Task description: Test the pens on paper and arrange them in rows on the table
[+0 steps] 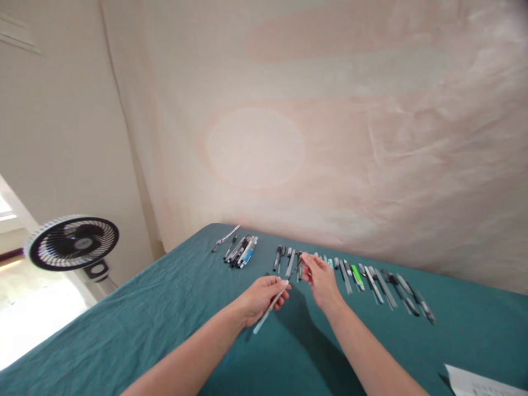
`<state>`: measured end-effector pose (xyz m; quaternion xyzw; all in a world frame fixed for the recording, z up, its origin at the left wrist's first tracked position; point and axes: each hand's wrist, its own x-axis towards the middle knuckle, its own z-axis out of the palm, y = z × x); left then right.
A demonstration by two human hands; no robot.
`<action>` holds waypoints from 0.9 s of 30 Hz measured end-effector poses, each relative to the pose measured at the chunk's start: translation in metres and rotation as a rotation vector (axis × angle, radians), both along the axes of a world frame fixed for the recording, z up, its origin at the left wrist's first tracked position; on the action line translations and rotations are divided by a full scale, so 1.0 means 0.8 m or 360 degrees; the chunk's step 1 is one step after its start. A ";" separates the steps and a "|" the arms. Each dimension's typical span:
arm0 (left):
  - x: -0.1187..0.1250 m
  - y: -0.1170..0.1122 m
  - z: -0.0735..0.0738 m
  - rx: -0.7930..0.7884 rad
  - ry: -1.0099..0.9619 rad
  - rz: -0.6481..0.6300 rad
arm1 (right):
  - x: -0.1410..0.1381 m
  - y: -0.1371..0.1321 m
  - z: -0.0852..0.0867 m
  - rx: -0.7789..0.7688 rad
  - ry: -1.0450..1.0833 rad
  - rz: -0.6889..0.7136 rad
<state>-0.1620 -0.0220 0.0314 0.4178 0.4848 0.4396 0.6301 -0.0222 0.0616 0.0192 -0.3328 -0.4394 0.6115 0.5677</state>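
Note:
Closed around a pale, whitish pen barrel (pixel 267 317) is my left hand (pixel 264 300); the barrel slants down toward the lower left. My right hand (pixel 319 278) pinches the upper end of a thin dark rod (pixel 294 269), which looks like a pen refill. The rod lines up with the barrel's upper end near my left fingers; I cannot tell how far it sits inside. Behind my hands, a row of pens, caps and clear barrels lies on the cloth, including a grey pen (pixel 291 263) and a bright green one (pixel 357 276).
A bundle of pens (pixel 242 251) lies at the back left of the green-clothed table (pixel 173 319), with a white strip-like item (pixel 226 237) behind it. White paper (pixel 478 382) lies at the front right. A fan (pixel 74 242) stands left of the table.

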 end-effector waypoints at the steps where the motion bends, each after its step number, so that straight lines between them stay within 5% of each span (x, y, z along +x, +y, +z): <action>1: -0.001 -0.001 0.002 -0.0015 0.0058 -0.0055 | 0.006 0.006 0.002 -0.0011 0.0072 -0.0106; 5: -0.010 -0.003 0.015 0.0017 0.0283 -0.0160 | 0.024 0.026 -0.001 -0.0107 0.0159 -0.0439; 14: -0.030 0.010 0.024 0.0161 0.0168 0.0214 | -0.005 0.002 -0.037 -0.0328 -0.0545 0.0324; 22: -0.029 0.014 0.008 0.0183 0.0094 0.0166 | -0.016 -0.009 -0.046 -0.0240 -0.0756 0.0394; 27: -0.030 0.017 0.000 0.0252 0.0133 0.0225 | -0.013 -0.012 -0.031 -0.0170 -0.0841 0.0410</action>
